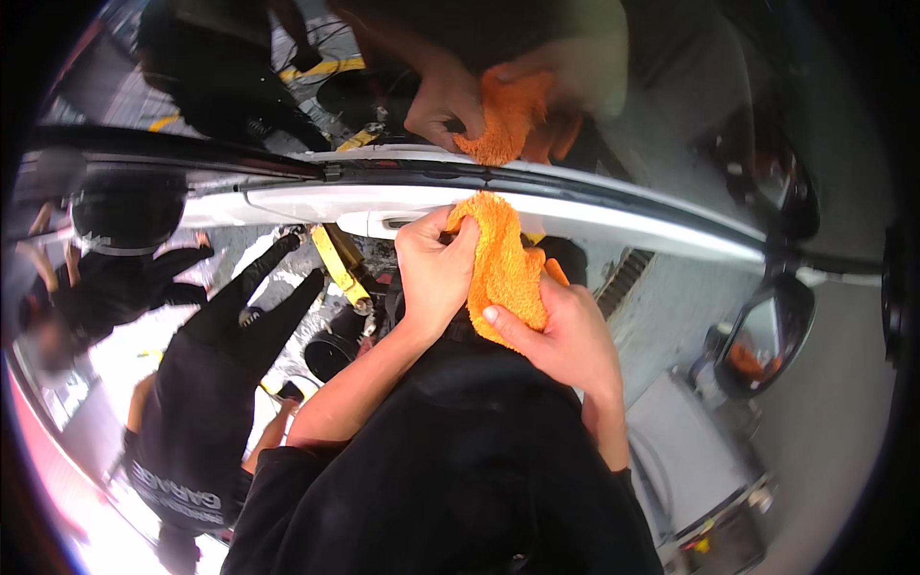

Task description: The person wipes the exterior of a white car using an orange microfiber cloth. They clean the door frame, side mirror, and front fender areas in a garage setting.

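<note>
An orange microfiber cloth [506, 266] hangs between my hands, in front of a white car door [287, 205]. Pinched in the fingers of my left hand [437, 269] is the cloth's upper edge. My right hand [578, 334] grips the lower right part, its thumb lying over the fabric. The cloth's top reaches close to the dark trim under the side window [647, 93]; whether it touches I cannot tell. Both hands and the cloth are mirrored in the dark glass. Just left of my left hand is the door handle [370, 224].
A side mirror [769, 334] juts out at the right, above a grey cabinet or cart [683, 445]. Yellow lift arm [341, 269] sits low by the car at the left. One person in black [198, 395] stands at the left, with another [108, 295] farther off.
</note>
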{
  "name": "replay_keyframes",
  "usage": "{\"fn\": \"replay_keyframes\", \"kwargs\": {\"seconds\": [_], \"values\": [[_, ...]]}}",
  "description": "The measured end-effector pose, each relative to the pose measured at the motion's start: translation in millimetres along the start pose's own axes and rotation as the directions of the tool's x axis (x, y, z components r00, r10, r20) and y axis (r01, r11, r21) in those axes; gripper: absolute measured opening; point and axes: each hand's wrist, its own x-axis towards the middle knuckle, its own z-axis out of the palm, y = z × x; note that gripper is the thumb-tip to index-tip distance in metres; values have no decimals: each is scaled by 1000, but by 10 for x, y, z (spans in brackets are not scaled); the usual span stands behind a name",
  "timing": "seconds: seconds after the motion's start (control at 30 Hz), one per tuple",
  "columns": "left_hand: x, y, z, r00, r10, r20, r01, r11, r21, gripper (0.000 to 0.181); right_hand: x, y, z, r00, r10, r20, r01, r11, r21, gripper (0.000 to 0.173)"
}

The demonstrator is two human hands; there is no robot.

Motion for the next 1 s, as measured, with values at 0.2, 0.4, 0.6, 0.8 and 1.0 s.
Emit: {"fn": "replay_keyframes", "kwargs": {"seconds": [0.2,0.4,0.6,0.8,1.0], "values": [[-145,71,193,959,-60,-278,45,997,-60,24,157,304,-408,974,-199,105,207,976,-74,43],[-234,75,529,923,-65,-379,20,992,-121,23,198,406,-649,930,-216,296,245,967,-66,43],[-277,-5,760,862,-33,-506,-127,952,-277,4,258,751,-645,917,-342,206,343,939,32,44],[-191,-22,578,864,3,-504,-188,930,-315,4,331,558,-639,922,-196,334,213,977,-12,39],[-228,2,682,888,0,-460,-119,966,-231,6,249,706,-647,927,-318,198,308,948,83,40]]}}
